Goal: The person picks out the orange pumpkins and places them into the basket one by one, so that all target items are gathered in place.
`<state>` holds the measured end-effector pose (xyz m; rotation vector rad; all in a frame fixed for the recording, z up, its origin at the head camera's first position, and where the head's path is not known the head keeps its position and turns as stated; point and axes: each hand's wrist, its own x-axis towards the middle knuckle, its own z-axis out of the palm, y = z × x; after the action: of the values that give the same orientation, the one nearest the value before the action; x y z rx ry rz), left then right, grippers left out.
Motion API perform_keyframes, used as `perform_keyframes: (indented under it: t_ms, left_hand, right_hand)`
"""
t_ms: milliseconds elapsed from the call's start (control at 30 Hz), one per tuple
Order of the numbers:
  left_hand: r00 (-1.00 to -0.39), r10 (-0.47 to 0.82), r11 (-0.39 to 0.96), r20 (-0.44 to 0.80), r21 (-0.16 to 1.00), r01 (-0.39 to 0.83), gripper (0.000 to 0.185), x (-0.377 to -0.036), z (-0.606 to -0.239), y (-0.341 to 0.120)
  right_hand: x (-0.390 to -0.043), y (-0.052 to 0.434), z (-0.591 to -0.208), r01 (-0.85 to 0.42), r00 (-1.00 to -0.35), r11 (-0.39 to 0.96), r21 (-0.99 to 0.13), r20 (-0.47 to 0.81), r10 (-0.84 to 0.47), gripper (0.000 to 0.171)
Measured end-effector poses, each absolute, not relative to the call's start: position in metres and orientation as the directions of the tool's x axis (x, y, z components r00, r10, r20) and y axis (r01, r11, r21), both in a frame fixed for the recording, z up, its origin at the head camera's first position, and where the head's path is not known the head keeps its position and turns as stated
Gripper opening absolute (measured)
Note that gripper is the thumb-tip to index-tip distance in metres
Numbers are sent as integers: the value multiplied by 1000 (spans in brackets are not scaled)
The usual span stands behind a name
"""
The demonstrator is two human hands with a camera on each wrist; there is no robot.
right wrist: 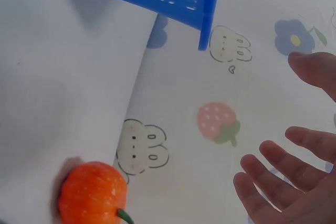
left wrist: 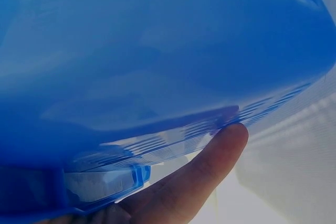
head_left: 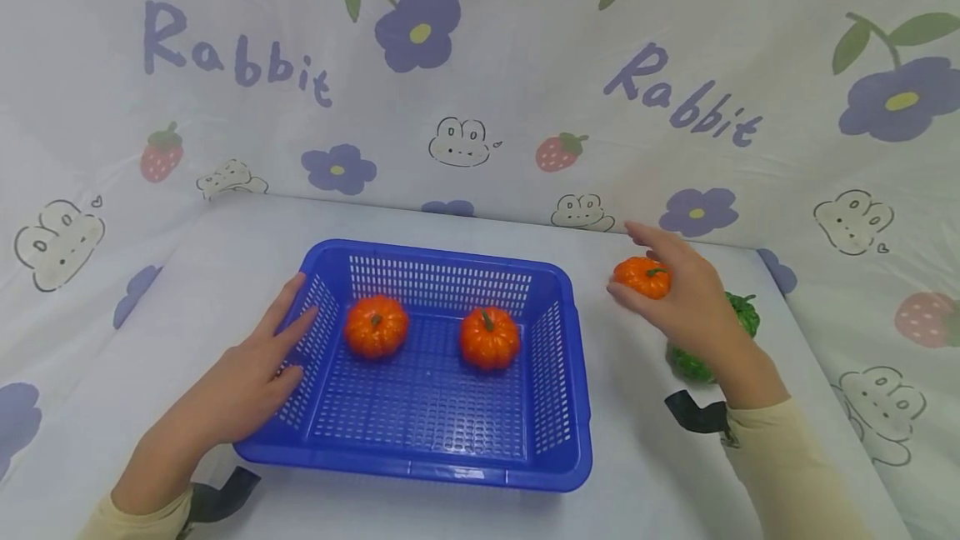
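- Resting flat against the blue basket (head_left: 558, 373), the left hand (head_left: 251, 377) has straight fingers on the left wall, gripping nothing.
- Hovering with spread fingers, the right hand (head_left: 686, 294) is just over a small orange pumpkin (head_left: 642, 276) on the table (head_left: 225, 273), holding nothing.
- Two pumpkins (head_left: 377, 326) sit inside the basket.
- A green pepper (head_left: 742, 315) lies behind the right wrist.

Small orange pumpkin (head_left: 642, 276) with a green stem sits on the white table to the right of the blue basket (head_left: 558, 440), apart from it. Basket is a slotted rectangular tray lying flat, with two more orange pumpkins (head_left: 376, 326) upright inside toward its far wall.
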<state>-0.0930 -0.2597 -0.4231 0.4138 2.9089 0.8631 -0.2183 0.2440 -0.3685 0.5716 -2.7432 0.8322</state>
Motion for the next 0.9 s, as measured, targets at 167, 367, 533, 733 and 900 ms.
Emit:
perform_keyframes:
  t_ms: [167,367,533,733,900]
  left_hand:
    - [-961,278,805,-1,545,233,68,-93,-423,-260]
    - [-960,280,805,3,544,237,68,-93,-423,-261]
    - [-960,279,804,5,546,237,68,-93,-423,-261]
    - [-960,280,804,2,545,236,68,-93,-423,-261]
    - [-960,278,804,7,545,237,68,-92,-423,-260]
  right_hand:
    - [-219,250,-369,-384,-920,769,-511,286,-269,86]
    - [-223,257,-373,-366,-927,775,-514,277,-254,86]
    - [-226,262,-376,-373,-923,782,-500,289,-255,84]
    - [-229,268,-379,-367,-925,778,-509,287,-249,83]
    - [-230,271,-382,-372,-922,772,-514,297,-247,81]
